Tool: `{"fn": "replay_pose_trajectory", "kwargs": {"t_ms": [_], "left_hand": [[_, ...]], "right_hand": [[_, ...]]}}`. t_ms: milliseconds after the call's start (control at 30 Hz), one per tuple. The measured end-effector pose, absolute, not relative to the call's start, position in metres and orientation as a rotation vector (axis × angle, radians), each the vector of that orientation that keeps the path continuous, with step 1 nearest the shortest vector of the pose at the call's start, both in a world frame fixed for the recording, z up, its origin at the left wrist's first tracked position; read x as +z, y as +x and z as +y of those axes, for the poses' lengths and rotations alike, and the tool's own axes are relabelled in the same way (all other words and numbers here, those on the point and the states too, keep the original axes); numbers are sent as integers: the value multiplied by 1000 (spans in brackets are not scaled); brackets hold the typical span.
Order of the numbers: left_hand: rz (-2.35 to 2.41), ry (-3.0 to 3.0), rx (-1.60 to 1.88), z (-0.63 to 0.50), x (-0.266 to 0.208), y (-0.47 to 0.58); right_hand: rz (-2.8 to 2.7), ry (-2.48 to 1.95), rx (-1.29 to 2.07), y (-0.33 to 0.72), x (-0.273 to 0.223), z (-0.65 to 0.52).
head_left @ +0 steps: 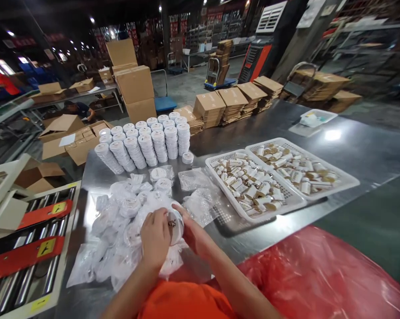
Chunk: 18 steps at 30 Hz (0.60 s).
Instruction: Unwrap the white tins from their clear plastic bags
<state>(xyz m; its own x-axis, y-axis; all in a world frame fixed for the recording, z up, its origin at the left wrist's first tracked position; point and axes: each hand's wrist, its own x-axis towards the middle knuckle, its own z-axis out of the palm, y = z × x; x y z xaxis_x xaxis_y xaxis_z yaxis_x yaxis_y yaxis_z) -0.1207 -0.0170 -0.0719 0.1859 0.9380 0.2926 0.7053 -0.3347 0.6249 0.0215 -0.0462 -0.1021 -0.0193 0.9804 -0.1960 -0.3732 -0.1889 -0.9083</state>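
Observation:
Between my two hands is a round white tin (176,227) with dark lettering on its face, tilted up toward me. My left hand (155,235) wraps its left side with the fingers curled. On its other side my right hand (195,232) presses with fingers and thumb. Under and left of my hands lies a heap of round white tins in clear plastic bags (120,221). Flat bubble bags (201,199) lie just beyond my right hand. Farther back stand several stacks of white round tins (147,148), with a single tin (187,157) beside them.
Two white perforated baskets (253,217) on the metal table (233,241) hold many small white-and-gold bottles. Folded cartons (209,106) line the far edge. A roller conveyor (30,248) runs along the left; a red plastic bag (319,270) bulges at right. A person (78,110) crouches behind boxes.

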Motion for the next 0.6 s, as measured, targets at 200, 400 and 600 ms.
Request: {"fn": "replay_pose_trajectory", "kwargs": {"t_ms": [200,400,600], "left_hand": [[1533,1589,860,-16,-79,-135],[1425,1571,814,-12,-96,-147],[1412,1665,660,-13,-104,-149]], "right_hand": [[-344,-1062,1652,14,-105,-45],[-573,-1204,1433,17,-118,-44],[-1018,-1320,1172,41,-121,-32]]}}
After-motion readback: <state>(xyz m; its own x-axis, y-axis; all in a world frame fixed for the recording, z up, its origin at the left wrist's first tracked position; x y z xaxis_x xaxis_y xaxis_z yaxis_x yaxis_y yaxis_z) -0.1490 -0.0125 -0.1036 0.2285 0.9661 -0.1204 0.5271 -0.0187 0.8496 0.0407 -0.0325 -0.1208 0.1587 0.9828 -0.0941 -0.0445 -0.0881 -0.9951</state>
